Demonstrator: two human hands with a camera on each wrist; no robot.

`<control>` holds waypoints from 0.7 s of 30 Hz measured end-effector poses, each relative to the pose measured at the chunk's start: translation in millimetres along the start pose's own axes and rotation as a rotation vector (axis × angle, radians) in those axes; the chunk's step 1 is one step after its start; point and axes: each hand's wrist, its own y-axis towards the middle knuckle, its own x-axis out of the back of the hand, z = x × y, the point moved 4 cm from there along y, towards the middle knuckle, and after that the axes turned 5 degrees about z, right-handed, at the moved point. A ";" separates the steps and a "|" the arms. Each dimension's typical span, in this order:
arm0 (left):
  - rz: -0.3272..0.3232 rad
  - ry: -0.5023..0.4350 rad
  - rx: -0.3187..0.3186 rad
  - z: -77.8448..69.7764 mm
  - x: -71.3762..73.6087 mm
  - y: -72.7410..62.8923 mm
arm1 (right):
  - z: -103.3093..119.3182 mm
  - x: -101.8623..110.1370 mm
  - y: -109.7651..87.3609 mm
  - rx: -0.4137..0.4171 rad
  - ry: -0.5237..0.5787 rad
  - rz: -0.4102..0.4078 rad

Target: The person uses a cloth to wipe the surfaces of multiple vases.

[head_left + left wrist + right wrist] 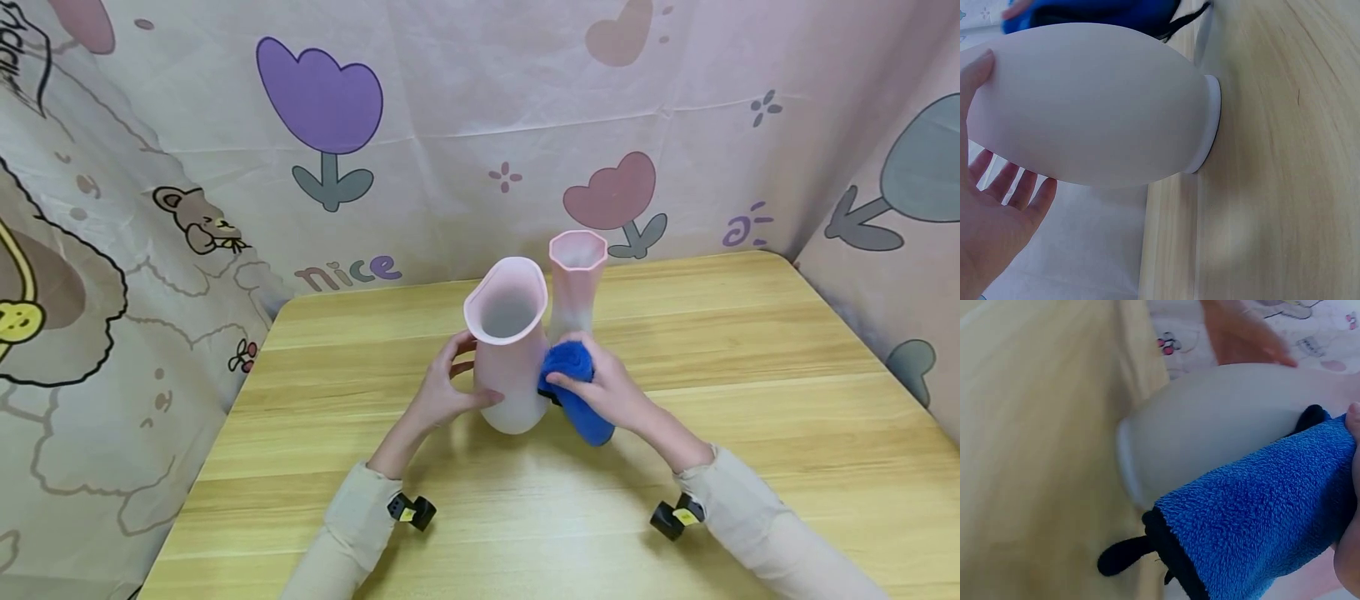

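A large vase, pink at its wavy rim and whitish below, stands upright on the wooden table. My left hand holds it from the left, with the thumb on its front and the fingers around its far side; the left wrist view shows the thumb and fingertips against the wall of the vase. In my right hand is a bunched blue cloth with black edging, gripped close against the vase's right side. The right wrist view shows the fluffy cloth overlapping the vase.
Behind the right hand stands a slimmer pink vase with an angular rim, its lower part hidden. The wooden table reaches back to a printed fabric curtain, which also hangs along both sides.
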 end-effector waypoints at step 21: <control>-0.031 0.047 -0.055 28.0 -1.0 2.7 | 38.9 28.4 18.0 0.195 0.129 -0.318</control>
